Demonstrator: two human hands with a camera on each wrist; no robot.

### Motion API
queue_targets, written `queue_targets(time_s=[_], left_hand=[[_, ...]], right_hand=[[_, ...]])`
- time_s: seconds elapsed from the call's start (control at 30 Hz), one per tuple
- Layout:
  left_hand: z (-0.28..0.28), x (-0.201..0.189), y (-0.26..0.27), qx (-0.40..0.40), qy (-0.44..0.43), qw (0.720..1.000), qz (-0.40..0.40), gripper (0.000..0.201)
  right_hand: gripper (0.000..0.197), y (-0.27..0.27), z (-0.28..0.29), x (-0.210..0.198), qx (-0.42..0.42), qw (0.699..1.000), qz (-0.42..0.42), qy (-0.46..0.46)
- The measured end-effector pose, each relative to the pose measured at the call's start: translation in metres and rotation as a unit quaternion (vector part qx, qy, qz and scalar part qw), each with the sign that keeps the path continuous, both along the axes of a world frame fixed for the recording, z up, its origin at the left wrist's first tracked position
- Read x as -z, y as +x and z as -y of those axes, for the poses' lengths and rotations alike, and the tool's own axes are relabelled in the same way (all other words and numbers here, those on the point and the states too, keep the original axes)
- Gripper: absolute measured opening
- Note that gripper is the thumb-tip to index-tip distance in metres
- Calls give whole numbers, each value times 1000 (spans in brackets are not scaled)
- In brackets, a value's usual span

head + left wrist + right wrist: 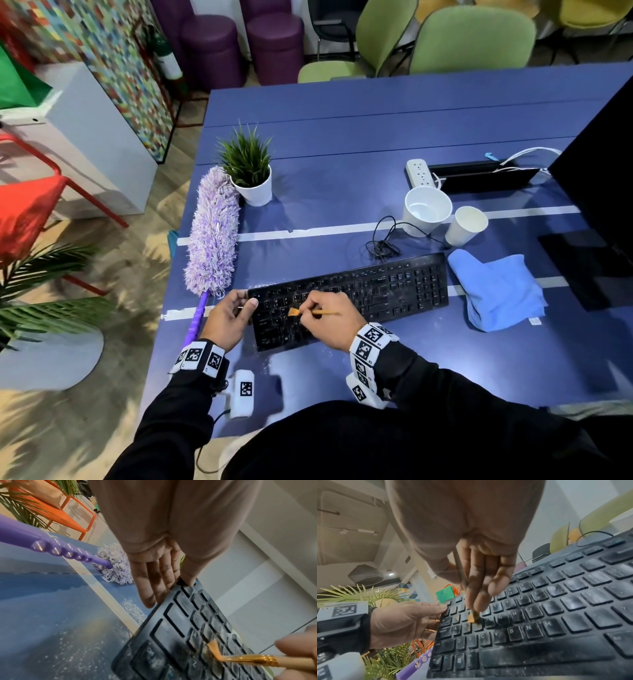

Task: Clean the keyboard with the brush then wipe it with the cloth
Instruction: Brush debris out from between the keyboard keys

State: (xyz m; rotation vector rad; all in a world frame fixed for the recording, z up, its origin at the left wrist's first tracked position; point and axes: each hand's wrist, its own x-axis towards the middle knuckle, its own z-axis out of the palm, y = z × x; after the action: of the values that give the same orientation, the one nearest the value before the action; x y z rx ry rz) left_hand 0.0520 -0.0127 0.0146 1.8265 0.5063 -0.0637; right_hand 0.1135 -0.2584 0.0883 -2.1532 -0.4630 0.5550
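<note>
A dusty black keyboard [376, 291] [180, 635] [556, 608] lies slanted on the blue table [342, 137]. My left hand [239, 306] [171, 585] [440, 608] pinches its top left corner, thumb on top and fingers along the edge. My right hand [305, 308] [477, 601] pinches a thin wooden brush [325, 312] [240, 659] [474, 616]. Its orange bristles touch the keys at the keyboard's left side. A crumpled blue cloth [496, 291] lies off the keyboard's right end, untouched.
A purple fluffy duster [214, 233] [115, 566] lies left of the keyboard, beside a potted plant [251, 171]. Two white cups [426, 210] [466, 226], a coiled cable [383, 243] and a power strip [419, 171] sit behind. A dark monitor [603, 171] stands at right. White dust specks [133, 609] dot the table.
</note>
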Motion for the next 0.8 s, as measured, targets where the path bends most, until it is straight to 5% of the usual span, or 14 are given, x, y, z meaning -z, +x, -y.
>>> queue_targets(time_s=[0.13, 0.3, 0.43, 0.6, 0.8], left_hand=[[1, 1, 0, -1, 1, 1000, 0, 35], [5, -5, 2, -14, 2, 1000, 1, 33], [8, -6, 1, -20, 6, 1000, -1, 6], [9, -10, 0, -11, 2, 1000, -1, 6], [8, -13, 1, 1, 15, 1000, 3, 7]], right_hand=[[15, -6, -4, -1, -127, 992, -29, 3], [14, -7, 0, 2, -28, 999, -15, 42], [18, -5, 1, 2, -156, 987, -12, -40], [16, -5, 3, 2, -30, 998, -1, 49], [15, -9, 0, 1, -108, 994, -18, 2]])
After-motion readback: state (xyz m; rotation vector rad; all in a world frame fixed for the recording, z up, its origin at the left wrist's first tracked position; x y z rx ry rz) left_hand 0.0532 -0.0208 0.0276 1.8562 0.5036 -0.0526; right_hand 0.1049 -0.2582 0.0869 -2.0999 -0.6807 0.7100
